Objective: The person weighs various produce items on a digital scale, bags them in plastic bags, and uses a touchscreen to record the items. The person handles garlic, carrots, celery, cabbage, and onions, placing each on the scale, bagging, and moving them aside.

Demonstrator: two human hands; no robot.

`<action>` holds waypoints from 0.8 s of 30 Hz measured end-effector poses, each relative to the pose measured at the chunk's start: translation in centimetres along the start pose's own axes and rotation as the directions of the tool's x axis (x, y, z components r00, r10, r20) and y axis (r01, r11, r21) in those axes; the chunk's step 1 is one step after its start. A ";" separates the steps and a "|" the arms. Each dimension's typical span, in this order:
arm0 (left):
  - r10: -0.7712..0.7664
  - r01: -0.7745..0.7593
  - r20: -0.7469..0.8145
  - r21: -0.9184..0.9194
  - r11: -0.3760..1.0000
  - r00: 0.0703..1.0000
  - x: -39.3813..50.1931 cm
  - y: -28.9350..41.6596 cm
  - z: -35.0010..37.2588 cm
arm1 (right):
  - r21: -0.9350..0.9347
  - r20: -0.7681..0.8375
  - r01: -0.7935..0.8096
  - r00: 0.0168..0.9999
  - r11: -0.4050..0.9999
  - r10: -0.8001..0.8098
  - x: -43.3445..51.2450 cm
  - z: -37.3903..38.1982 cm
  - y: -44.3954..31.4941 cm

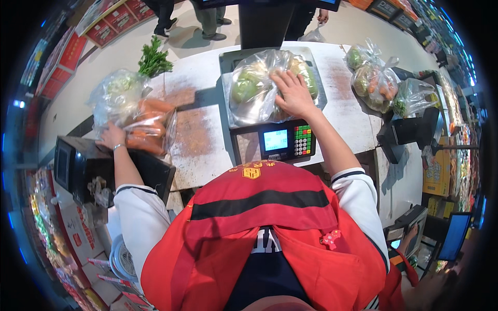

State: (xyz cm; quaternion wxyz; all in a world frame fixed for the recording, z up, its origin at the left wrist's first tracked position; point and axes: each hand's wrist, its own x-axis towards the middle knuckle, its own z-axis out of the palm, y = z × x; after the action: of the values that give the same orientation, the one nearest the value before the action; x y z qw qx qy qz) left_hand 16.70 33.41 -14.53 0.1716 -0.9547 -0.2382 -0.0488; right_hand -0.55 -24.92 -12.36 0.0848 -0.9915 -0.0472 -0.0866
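My right hand (292, 91) lies over a clear plastic bag of pale green produce (249, 86), its fingers extended and slightly apart. That bag rests on the metal pan of a weighing scale (228, 112), whose lit display (275, 140) and keypad (303, 140) face me. At the left, my left hand (113, 136) touches the lower edge of a clear bag with a pale leafy vegetable (123, 86); whether its fingers grip the plastic is hidden. Just right of that hand is a clear bag of carrots (149, 126). Green leafy stalks (155, 58) stick out behind them.
Bagged vegetables (373, 83) stand on the worn white counter (194, 167) at the right, near a black stand (412, 128). A dark post (264, 25) rises behind the scale. A black device (83, 163) sits below my left hand. People's legs (210, 19) show beyond the counter.
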 end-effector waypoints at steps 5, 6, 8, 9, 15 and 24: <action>0.081 -0.073 -0.002 -0.441 0.894 0.997 -0.5 -0.4 1.8 | 0.560 0.224 -0.018 0.966 0.829 -0.131 1.2 -9.9 6.1; 0.090 -0.129 -0.095 -0.566 0.814 0.991 -1.0 0.1 1.6 | 0.544 -0.001 0.070 0.997 0.836 -0.083 1.9 -11.5 7.0; 0.071 -0.191 -0.179 -0.875 0.445 0.981 -3.2 1.2 0.9 | 0.612 -0.294 0.018 0.933 0.791 0.206 4.3 -14.4 8.9; 0.054 -0.200 -0.195 -0.972 0.122 0.979 -4.8 2.0 0.5 | 0.708 -0.416 0.043 0.832 0.705 0.367 5.6 -15.0 9.1; -0.069 -0.082 -0.074 -0.990 -0.117 0.995 -9.0 3.0 -5.5 | 0.003 -0.759 0.224 0.635 0.975 -0.143 14.8 -17.9 7.4; 0.112 -0.244 -0.283 -0.930 -0.277 0.953 -11.8 2.1 -10.9 | -0.361 -0.701 -0.055 0.675 0.931 -0.232 22.4 -18.6 4.7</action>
State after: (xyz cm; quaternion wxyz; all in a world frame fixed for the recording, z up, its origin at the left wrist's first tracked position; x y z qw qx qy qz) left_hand 7.18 22.68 -7.03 -0.6294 -0.7407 0.0441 -0.2307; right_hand 18.90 -31.05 8.97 -0.0870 -0.8679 -0.0415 -0.4872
